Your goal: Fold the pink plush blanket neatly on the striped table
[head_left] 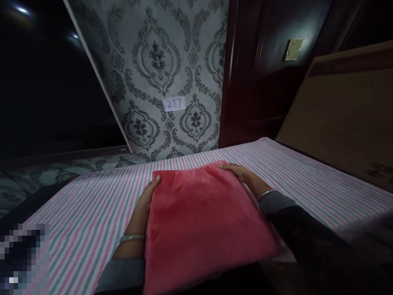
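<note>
A red plush cloth [205,217], flat and roughly square, lies across the middle of the view between both hands. Along its left edge, near the far left corner, my left hand [149,192] grips it with the thumb on top. My right hand [241,173] holds the far right corner in the same way, thumb above and fingers hidden underneath. The near edge of the cloth comes toward my body. Whether it is folded in layers, or fitted over something, I cannot tell.
Under the cloth spreads a striped pink, grey and white cover [92,209]. A large cardboard box [344,114] stands at the right. Patterned wallpaper [159,61] with a paper label [174,103] reading 277 is behind, and a dark screen [52,90] hangs at left.
</note>
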`<action>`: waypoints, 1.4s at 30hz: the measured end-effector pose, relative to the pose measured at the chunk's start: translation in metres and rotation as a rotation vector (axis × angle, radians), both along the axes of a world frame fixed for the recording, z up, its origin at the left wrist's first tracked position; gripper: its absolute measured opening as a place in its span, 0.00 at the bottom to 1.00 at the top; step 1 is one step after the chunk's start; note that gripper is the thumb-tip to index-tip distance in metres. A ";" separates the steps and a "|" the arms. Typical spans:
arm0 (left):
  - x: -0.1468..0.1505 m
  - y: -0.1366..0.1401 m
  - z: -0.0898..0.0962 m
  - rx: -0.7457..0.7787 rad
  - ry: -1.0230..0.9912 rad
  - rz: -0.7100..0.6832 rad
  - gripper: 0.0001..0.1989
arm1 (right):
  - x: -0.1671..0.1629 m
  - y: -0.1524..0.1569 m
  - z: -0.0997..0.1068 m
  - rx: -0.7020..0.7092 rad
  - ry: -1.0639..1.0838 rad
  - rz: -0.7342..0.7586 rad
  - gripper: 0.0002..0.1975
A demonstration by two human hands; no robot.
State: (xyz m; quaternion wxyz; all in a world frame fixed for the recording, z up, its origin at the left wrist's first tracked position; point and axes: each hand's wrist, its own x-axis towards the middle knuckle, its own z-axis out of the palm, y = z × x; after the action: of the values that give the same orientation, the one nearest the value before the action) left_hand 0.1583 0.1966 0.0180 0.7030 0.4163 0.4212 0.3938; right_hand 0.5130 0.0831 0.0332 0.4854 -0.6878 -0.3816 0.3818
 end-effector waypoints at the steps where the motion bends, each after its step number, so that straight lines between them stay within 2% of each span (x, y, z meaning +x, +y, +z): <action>1: 0.000 -0.002 0.002 -0.041 -0.019 -0.060 0.18 | -0.002 -0.003 0.005 -0.025 0.031 0.028 0.17; 3: 0.001 -0.007 0.009 -0.062 0.004 -0.098 0.17 | -0.004 -0.009 0.017 -0.042 0.096 0.055 0.14; 6: 0.001 -0.012 0.033 0.085 0.022 0.007 0.15 | -0.006 -0.016 0.043 0.066 0.143 0.051 0.09; 8: 0.000 -0.013 0.062 0.215 -0.002 0.106 0.14 | -0.003 -0.017 0.068 0.222 0.131 0.021 0.10; 10: -0.003 -0.013 0.099 0.365 -0.021 0.203 0.16 | 0.002 -0.018 0.099 0.430 0.059 -0.008 0.13; 13: -0.012 -0.017 0.153 0.692 -0.022 0.304 0.20 | 0.007 -0.027 0.147 0.772 -0.129 -0.031 0.23; 15: -0.023 -0.025 0.173 0.865 0.039 0.341 0.20 | 0.006 -0.045 0.167 0.933 -0.310 -0.091 0.28; 16: -0.030 -0.031 0.176 0.924 0.087 0.348 0.19 | 0.004 -0.058 0.169 0.972 -0.410 -0.126 0.30; 17: -0.038 -0.039 0.171 0.967 0.146 0.346 0.19 | 0.001 -0.072 0.164 0.983 -0.509 -0.156 0.30; 19: -0.055 -0.059 0.145 1.028 0.283 0.291 0.18 | -0.008 -0.103 0.133 0.929 -0.684 -0.181 0.28; 20: -0.064 -0.071 0.124 1.052 0.362 0.238 0.18 | -0.012 -0.119 0.107 0.881 -0.756 -0.177 0.26; 22: -0.079 -0.096 0.074 1.084 0.490 0.027 0.16 | -0.018 -0.145 0.042 0.818 -0.862 -0.087 0.20; 24: -0.089 -0.119 0.025 1.025 0.578 -0.207 0.13 | -0.022 -0.166 -0.025 0.767 -0.924 0.107 0.18; 25: -0.094 -0.129 0.006 0.998 0.604 -0.257 0.14 | -0.023 -0.175 -0.053 0.739 -0.925 0.196 0.19; 26: -0.097 -0.136 -0.008 0.971 0.617 -0.276 0.16 | -0.024 -0.182 -0.075 0.718 -0.915 0.201 0.21; 28: -0.102 -0.144 -0.021 0.933 0.642 -0.245 0.18 | -0.025 -0.192 -0.100 0.675 -0.884 0.174 0.25; 30: -0.101 -0.144 -0.015 0.910 0.682 -0.129 0.15 | -0.025 -0.199 -0.104 0.645 -0.845 0.140 0.25; 32: -0.094 -0.141 -0.002 0.880 0.721 0.015 0.14 | -0.024 -0.203 -0.095 0.619 -0.796 0.133 0.21; 34: -0.081 -0.139 0.011 0.877 0.739 0.075 0.16 | -0.024 -0.205 -0.083 0.601 -0.747 0.121 0.18; 37: -0.053 -0.136 0.021 0.996 0.781 0.024 0.21 | -0.030 -0.200 -0.063 0.578 -0.751 0.033 0.15; 40: -0.026 -0.132 0.024 1.135 0.907 -0.032 0.25 | -0.047 -0.181 -0.043 0.541 -0.866 -0.079 0.20; 42: -0.013 -0.129 0.022 1.190 1.036 -0.046 0.28 | -0.061 -0.165 -0.034 0.500 -0.965 -0.073 0.26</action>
State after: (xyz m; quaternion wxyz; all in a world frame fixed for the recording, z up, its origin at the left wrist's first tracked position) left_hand 0.1456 0.0677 0.0399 0.0843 0.8616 0.4049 0.2941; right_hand 0.4515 -0.0822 -0.0009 0.4170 -0.6614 -0.6159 -0.0968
